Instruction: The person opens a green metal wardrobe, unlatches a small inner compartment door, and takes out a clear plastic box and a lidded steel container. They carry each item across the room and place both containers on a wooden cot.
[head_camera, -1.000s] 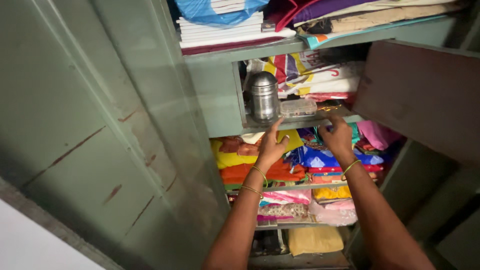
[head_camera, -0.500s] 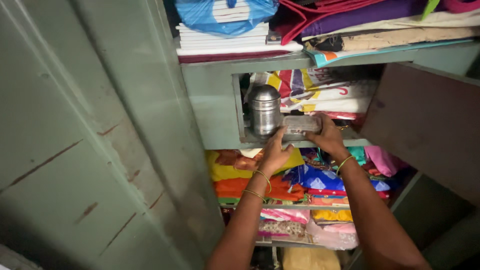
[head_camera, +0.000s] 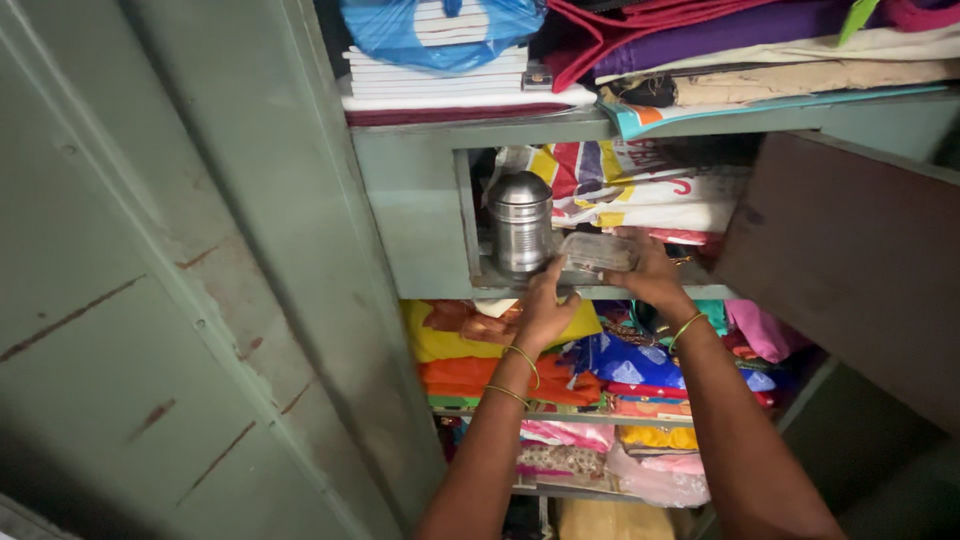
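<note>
A small clear plastic box (head_camera: 597, 252) sits at the front of the inner locker compartment (head_camera: 420, 210) of a green metal cupboard. My right hand (head_camera: 650, 278) grips the box from below and the right. My left hand (head_camera: 545, 305) rests on the compartment's lower ledge, its fingers touching the box's left end. A shiny steel canister (head_camera: 520, 222) with a lid stands upright just left of the box. Folded printed cloth (head_camera: 640, 190) fills the compartment behind them.
The locker's small door (head_camera: 850, 260) hangs open at the right. The big cupboard door (head_camera: 170, 300) stands open at the left. Stacked folded clothes (head_camera: 620, 370) fill the shelves below; cloth piles and a blue plastic bag (head_camera: 440, 30) lie above.
Both hands have risen from the ledge's underside to the locker opening. The clear box now sits in my right hand at the compartment's front. The view has moved closer.
</note>
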